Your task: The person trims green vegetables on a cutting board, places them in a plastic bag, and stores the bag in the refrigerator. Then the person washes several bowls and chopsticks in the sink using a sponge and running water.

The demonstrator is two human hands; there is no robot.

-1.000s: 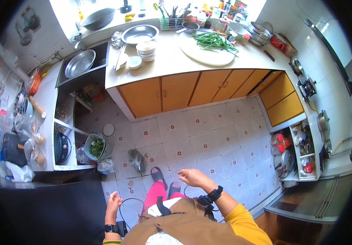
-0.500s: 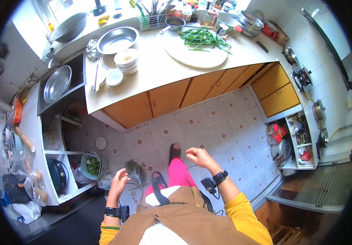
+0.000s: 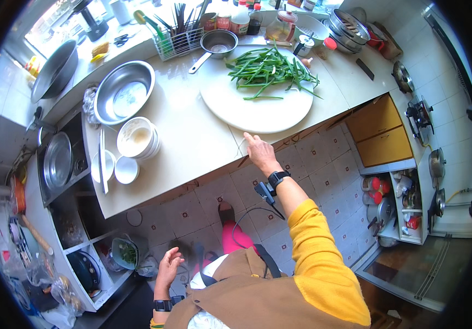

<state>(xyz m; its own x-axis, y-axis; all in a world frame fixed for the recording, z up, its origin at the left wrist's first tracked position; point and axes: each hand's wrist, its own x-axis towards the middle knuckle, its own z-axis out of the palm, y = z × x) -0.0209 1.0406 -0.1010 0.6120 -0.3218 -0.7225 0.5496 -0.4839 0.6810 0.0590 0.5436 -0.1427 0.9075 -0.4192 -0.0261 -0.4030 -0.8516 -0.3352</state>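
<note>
My right hand (image 3: 261,152) reaches over the counter's front edge, just short of a round white cutting board (image 3: 258,119). Its fingers are drawn together; a faint thin line shows beside the tips, and I cannot make out what they hold. Long green scallions (image 3: 271,71) lie in a loose pile on the board's far part. Low in front of my body, my left hand (image 3: 168,267) hangs over the floor, fingers loosely apart and nothing in them. A small pan (image 3: 219,44) and a knife (image 3: 252,40) lie behind the board.
Left on the counter are a steel basin (image 3: 124,92), stacked white bowls (image 3: 137,138), a small bowl (image 3: 126,170) and chopsticks (image 3: 103,162). A utensil rack (image 3: 178,44), jars and bottles line the back. The sink (image 3: 58,159) is at the left; a bin (image 3: 124,253) stands below.
I have stepped closer to the counter. My right hand has moved up and forward from above the floor to the counter edge by the board. My left hand stays low.
</note>
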